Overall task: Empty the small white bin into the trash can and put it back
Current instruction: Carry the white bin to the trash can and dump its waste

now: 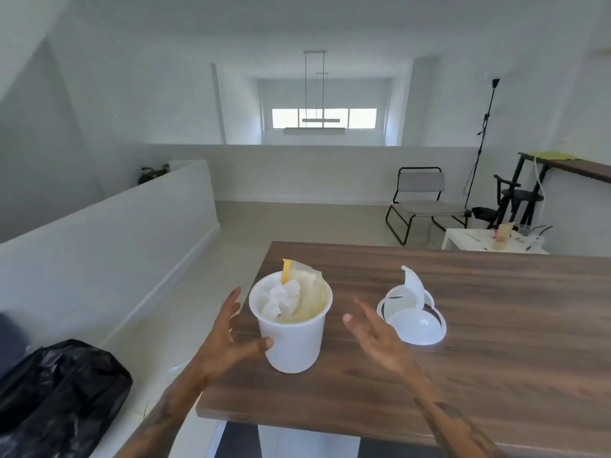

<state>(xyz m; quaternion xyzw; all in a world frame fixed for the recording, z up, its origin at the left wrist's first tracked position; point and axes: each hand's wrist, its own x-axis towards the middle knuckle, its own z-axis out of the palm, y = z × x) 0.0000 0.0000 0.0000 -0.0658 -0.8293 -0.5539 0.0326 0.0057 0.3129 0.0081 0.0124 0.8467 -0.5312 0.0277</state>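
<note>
The small white bin point(292, 338) stands upright near the left front corner of the wooden table point(479, 325). It is full of crumpled white tissue and a clear wrapper with a yellow strip point(294, 292). My left hand point(228, 338) is spread beside the bin's left side, its thumb touching the wall. Right of the bin, a short gap away, my right hand point(373, 332) hovers with fingers apart. The bin's white swing lid point(411, 312) lies on the table further right. A trash can lined with a black bag point(59, 391) sits on the floor at lower left.
A low white wall point(109, 233) runs along the left side of the floor. At the back right stand a chair point(423, 201), a small white side table point(489, 244) with clutter, a stool and a high wooden counter point(575, 168).
</note>
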